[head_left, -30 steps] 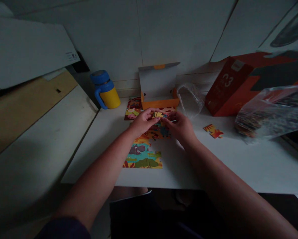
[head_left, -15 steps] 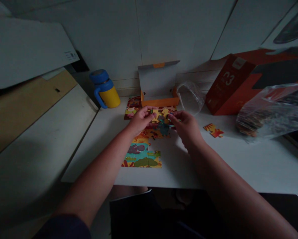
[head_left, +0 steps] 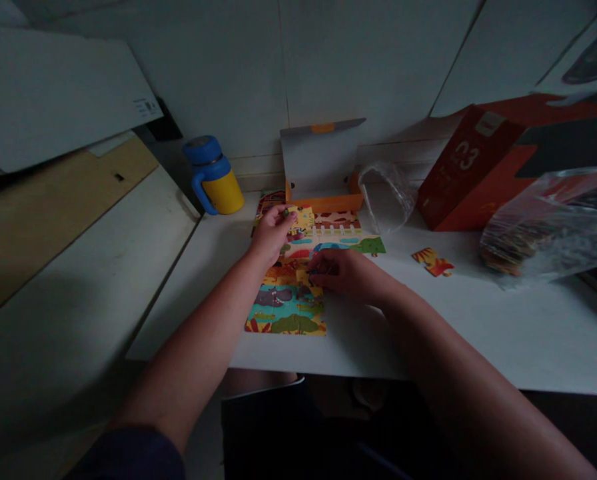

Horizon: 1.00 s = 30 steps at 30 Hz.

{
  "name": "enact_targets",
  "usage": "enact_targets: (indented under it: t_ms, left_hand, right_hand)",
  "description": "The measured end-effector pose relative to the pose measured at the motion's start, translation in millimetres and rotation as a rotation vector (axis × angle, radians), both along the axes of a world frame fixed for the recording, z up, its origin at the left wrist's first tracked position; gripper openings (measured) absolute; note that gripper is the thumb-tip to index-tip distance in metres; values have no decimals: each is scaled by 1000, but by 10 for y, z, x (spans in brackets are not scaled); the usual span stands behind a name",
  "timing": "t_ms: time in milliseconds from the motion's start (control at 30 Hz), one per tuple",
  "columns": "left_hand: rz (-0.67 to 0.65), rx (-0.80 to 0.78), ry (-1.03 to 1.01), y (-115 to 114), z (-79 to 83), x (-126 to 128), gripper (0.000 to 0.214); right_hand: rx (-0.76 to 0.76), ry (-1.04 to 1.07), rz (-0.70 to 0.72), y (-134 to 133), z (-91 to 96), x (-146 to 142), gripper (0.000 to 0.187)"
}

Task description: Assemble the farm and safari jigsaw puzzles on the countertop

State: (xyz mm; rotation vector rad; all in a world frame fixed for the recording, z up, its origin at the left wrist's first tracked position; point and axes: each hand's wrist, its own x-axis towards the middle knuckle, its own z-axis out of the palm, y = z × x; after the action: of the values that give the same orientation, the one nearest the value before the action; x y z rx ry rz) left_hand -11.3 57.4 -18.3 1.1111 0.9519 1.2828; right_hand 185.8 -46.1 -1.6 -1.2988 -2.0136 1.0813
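Note:
A partly joined jigsaw puzzle (head_left: 294, 325) lies on the white table, its lower part showing a hippo in blue water. Above that section, my left hand (head_left: 270, 235) pinches a yellow puzzle piece (head_left: 301, 217) between thumb and fingers. My right hand (head_left: 348, 273) is lower and to the right, fingers closed on another puzzle piece (head_left: 306, 279) at the right edge of the hippo section. Its fingers partly hide that piece. Fence and tree pieces (head_left: 371, 246) of the puzzle show beyond my right hand.
An open orange box (head_left: 323, 202) stands against the wall, with crumpled clear plastic (head_left: 386, 197) beside it. A blue and yellow mug (head_left: 221, 187) is at back left. Loose orange pieces (head_left: 432, 261) lie right, near a red box (head_left: 458, 167) and a plastic bag (head_left: 543, 233) of pieces.
My hands have moved apart. The right hand came down and left to the hippo section with a piece, while the left stayed near the top with its yellow piece.

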Motion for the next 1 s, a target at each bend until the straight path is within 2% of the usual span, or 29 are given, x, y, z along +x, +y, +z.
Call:
enact_targets:
  t_ms: [267,433,567,733,900,1000]
  left_hand:
    - [6,-35,38,1,8,6,25]
    - [19,-55,15,-3,9,8,25]
    - [15,-60,22,-5,-9,13,26]
    - [-4,-56,31,-11,-19,24,26]
    - [-11,-59,39,-18,-21,33,27]
    - [-14,-49,30,-22,-28,37,31]
  right_hand:
    - [75,-137,41,21,-88,21,25]
    - [175,-264,36,-16,-35,-12,21]
    - [257,-333,38,-49,-4,-33,25]
    - [263,-346,57,-47,-8,-38,23]
    - [308,-364,160,-56,27,-39,17]
    - [321,-389,175,-76,40,-58,17]
